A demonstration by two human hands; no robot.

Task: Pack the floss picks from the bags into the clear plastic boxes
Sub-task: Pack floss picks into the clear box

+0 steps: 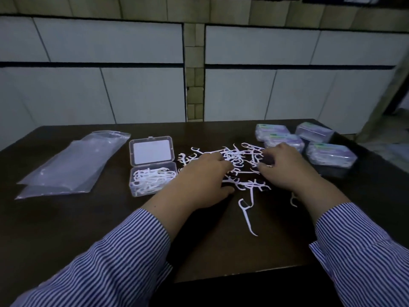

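Striped sleeves (115, 258) reach from 6 o'clock over a dark table (66, 218) to a scatter of floss picks.

One stray pick (247, 214) lies nearest, between the wrists. Beyond it the left hand (199, 180) and right hand (287, 167) rest palm-down on the pile (239, 156), fingers curled into it and covering part of it; whether either pinches a pick I cannot tell. At 9 o'clock of the pile sits an open box (152, 180), partly filled, lid up. Flat bags (70, 167) lie farther left. Closed boxes (332, 156) cluster at 2 o'clock.
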